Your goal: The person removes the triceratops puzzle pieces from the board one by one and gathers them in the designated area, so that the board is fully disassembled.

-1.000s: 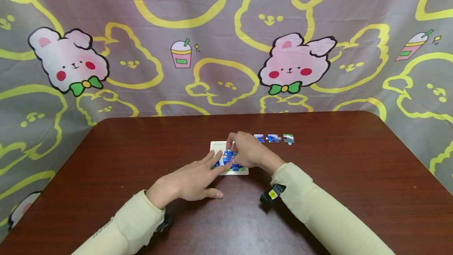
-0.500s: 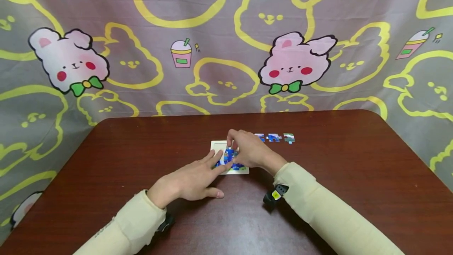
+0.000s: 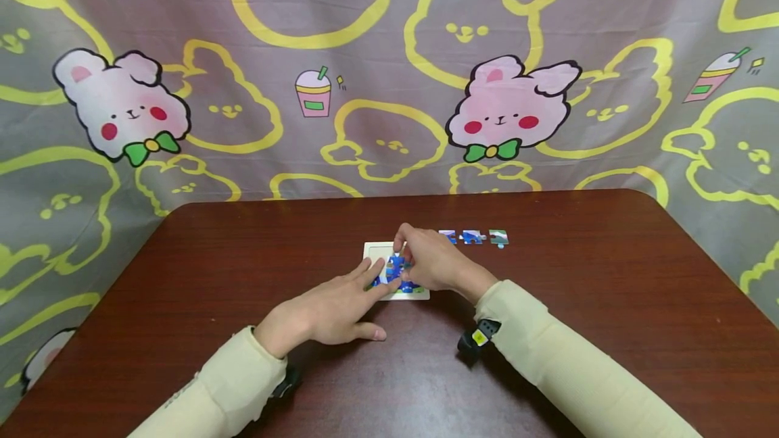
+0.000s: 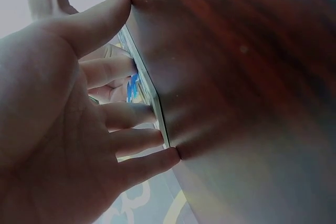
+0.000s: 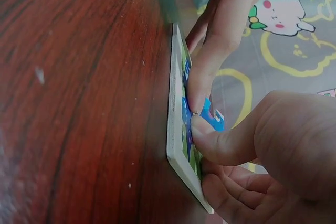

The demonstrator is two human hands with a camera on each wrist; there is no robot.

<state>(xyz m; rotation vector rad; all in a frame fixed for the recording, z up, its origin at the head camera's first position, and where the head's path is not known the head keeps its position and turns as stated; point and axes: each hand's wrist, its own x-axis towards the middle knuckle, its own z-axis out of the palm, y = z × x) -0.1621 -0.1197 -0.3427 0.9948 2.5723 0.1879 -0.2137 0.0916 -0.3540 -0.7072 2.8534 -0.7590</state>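
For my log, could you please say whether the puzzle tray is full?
Partly filled: blue pieces lie inside the puzzle tray, which is bare at far left; three loose pieces lie outside.

Your table [image 3: 243, 249] is dark reddish-brown and wood-grained, its far corners rounded. On it lie your pale puzzle tray [image 3: 377, 251] and, farther right, three loose puzzle pieces [image 3: 471, 236] in a row
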